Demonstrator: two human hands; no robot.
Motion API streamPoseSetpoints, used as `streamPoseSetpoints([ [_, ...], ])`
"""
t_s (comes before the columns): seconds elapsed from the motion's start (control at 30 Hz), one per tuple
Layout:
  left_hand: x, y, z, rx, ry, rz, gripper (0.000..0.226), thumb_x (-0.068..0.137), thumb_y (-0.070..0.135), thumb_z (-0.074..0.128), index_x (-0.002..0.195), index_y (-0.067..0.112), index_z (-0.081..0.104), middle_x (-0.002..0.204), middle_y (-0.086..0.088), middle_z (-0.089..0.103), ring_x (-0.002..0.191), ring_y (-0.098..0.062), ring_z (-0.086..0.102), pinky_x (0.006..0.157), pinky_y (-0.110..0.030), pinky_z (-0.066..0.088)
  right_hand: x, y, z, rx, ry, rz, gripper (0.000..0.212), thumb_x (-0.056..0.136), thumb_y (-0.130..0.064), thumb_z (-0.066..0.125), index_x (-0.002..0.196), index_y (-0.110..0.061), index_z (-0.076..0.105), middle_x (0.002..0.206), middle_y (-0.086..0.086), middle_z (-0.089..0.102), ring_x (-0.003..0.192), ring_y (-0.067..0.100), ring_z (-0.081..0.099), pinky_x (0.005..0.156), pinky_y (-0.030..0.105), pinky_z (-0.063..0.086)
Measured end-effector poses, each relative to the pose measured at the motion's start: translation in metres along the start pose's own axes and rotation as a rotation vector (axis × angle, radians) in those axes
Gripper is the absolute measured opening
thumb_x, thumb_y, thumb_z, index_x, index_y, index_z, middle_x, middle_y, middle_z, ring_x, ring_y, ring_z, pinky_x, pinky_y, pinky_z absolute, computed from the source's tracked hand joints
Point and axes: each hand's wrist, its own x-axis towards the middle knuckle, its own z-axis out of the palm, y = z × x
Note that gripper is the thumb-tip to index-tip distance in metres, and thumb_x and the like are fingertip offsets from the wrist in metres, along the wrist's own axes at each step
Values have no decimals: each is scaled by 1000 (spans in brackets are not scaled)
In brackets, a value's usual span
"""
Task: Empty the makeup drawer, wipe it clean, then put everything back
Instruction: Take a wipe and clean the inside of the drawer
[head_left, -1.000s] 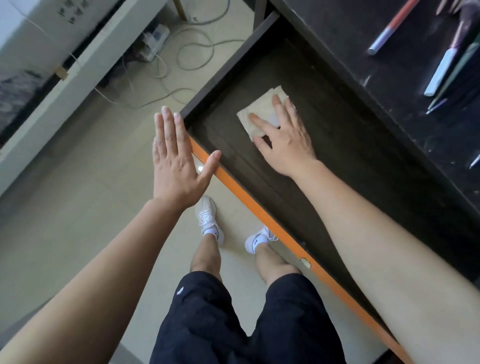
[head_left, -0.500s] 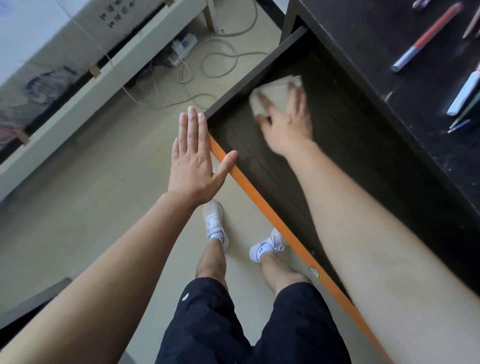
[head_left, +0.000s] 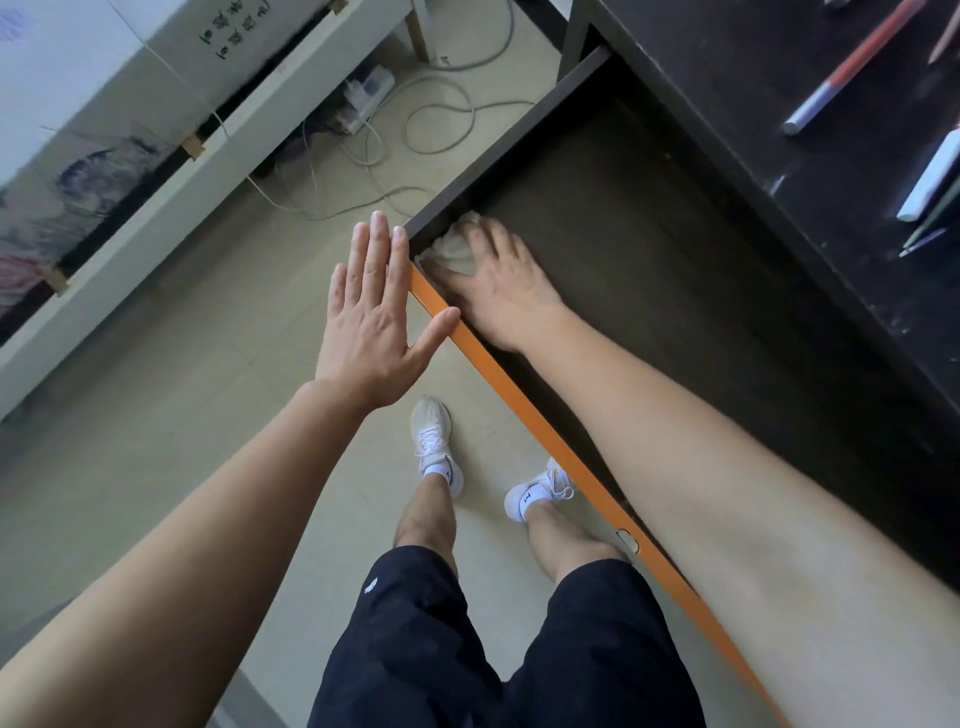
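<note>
Head view: drawer (head_left: 649, 270) pulled out from the dark surface (head_left: 779, 78), its inside bare apart from a crumpled cloth (head_left: 453, 252) in the corner by the orange front edge (head_left: 524, 410). Right hand (head_left: 506, 288) presses down on the cloth, fingers spread over it. Left hand (head_left: 371, 322) lies flat and wide against the orange edge, holding nothing. Pencils (head_left: 852, 67) lie on the surface.

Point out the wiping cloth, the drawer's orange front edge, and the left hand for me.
wiping cloth (head_left: 456, 250), head view, bunched middle beside the fingers.
drawer's orange front edge (head_left: 524, 415), head view, mid-length of the strip.
left hand (head_left: 370, 332), head view, back of the hand.
</note>
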Motion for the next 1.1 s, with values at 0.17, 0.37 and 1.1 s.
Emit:
streamPoseSetpoints([
  [0.17, 0, 5, 2, -13, 6, -31, 86, 97, 67, 27, 155, 16, -12, 162, -2, -21, 148, -15, -23, 123, -44, 1, 5, 8, -6, -24, -30, -31, 56, 101, -40, 38, 153, -44, 15, 160, 19, 10, 147, 39, 8, 118, 49, 15],
  [0.37, -1, 11, 0, -38, 13, -54, 85, 97, 66, 27, 155, 18, -12, 162, -1, -20, 148, -15, -22, 123, -44, 0, -22, 8, 7, -3, 21, -47, 53, 104, -37, 34, 153, -42, 16, 161, 18, 11, 148, 41, 9, 119, 49, 14],
  [1.1, 45, 106, 32, 324, -288, 218, 84, 88, 55, 50, 154, 17, 12, 163, -11, 0, 150, -28, 4, 115, -55, 21, -208, 56, 85, 262, 346, 175, 28, 95, -44, 60, 116, -31, 73, 147, 18, 47, 139, 40, 38, 116, 49, 30],
])
